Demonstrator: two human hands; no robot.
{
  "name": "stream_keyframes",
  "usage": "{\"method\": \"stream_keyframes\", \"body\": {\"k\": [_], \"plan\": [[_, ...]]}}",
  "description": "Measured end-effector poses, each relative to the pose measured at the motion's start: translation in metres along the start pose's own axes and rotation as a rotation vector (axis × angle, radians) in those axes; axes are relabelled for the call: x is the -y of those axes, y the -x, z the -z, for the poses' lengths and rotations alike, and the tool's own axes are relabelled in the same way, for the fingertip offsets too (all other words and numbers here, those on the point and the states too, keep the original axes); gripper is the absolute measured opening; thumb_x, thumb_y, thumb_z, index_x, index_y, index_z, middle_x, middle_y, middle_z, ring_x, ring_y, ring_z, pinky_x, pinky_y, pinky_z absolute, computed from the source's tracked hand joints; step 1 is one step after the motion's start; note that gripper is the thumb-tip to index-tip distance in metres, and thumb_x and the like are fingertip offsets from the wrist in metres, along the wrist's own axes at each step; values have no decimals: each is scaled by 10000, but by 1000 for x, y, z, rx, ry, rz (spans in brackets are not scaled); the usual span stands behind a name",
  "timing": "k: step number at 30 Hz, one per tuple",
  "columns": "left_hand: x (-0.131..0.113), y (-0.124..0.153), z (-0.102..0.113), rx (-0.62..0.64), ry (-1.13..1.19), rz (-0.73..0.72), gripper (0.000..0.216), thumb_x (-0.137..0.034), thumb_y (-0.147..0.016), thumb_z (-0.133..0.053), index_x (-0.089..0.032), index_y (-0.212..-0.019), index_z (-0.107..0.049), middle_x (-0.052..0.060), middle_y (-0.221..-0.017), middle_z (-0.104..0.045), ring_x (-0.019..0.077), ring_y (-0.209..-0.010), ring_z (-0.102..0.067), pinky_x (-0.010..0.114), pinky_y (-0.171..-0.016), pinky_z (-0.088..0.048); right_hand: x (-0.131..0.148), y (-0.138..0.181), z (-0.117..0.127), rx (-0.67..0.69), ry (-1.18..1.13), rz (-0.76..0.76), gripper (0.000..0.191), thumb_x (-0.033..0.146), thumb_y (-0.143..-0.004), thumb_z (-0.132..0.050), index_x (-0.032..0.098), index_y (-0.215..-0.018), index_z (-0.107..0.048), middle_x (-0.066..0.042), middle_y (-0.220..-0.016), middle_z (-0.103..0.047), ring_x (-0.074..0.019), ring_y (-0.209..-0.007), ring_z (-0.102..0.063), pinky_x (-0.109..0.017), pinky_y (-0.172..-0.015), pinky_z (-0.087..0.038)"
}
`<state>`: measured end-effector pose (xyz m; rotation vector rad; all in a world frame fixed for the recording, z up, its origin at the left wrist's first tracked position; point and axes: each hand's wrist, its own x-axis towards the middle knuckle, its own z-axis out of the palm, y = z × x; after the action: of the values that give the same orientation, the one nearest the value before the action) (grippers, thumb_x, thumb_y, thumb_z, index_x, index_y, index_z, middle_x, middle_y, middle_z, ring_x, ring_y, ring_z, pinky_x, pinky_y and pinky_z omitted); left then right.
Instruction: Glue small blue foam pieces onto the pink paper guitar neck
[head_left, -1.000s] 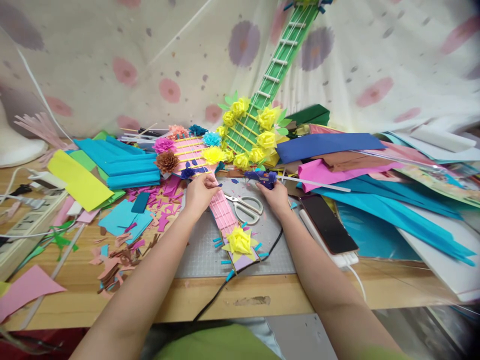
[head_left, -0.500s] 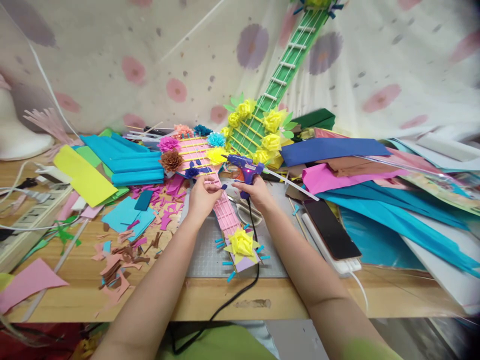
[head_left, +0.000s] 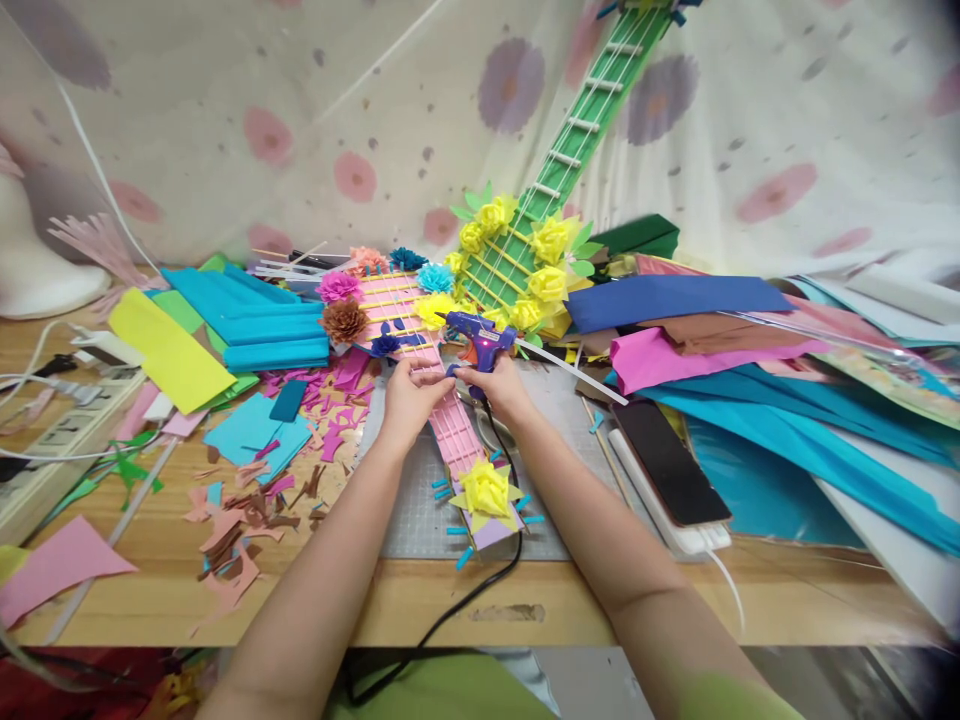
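My right hand is closed round a blue hot glue gun, whose nozzle points left and whose white glue stick trails out to the right. My left hand pinches a small dark blue paper piece; the right fingertips reach it too. Below both hands lies a pink paper guitar with white strings. Paper flowers ring its body, among them a brown flower and a dark blue flower. A yellow paper rose sits on its head.
A green guitar with yellow roses leans against the curtain behind. Folded crepe paper, a phone and a white power bank lie right. Paper scraps and a power strip are left. The gun's black cord crosses the table edge.
My right hand has brought the glue gun slightly left and down, so its fingertips now meet the blue paper piece in my left hand. The view has shifted slightly.
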<state>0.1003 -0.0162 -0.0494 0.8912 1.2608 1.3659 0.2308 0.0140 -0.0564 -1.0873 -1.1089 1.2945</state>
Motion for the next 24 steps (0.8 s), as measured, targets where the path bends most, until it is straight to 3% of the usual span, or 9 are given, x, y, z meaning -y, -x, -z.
{"method": "stream_keyframes", "body": {"k": [6, 11, 24], "plan": [[-4, 1, -2, -21, 144, 23, 455, -196, -467, -764, -180, -803, -459, -32, -630, -631, 151, -541, -635, 262, -488, -510, 0, 2, -2, -9, -13, -12, 554, 356, -424, -806, 180, -867, -525, 9, -707, -614, -135, -604, -554, -314, -636, -481], [-6, 4, 1, -36, 110, 23, 437, -164, -472, -754, -178, -788, -452, -36, -601, -627, 125, -512, -614, 212, -463, -478, -2, 1, -4, -18, 31, 9, 546, 389, -427, -811, 187, -852, -535, 6, -712, -609, -141, -619, -551, -315, -643, -481], [-3, -1, 13, -86, -46, -13, 367, -168, -555, -691, -194, -821, -439, -42, -635, -604, 113, -503, -577, 224, -443, -471, -19, -5, -5, -17, 163, 39, 540, 371, -477, -774, 185, -920, -526, -28, -825, -640, -176, -723, -598, -350, -731, -494]]}}
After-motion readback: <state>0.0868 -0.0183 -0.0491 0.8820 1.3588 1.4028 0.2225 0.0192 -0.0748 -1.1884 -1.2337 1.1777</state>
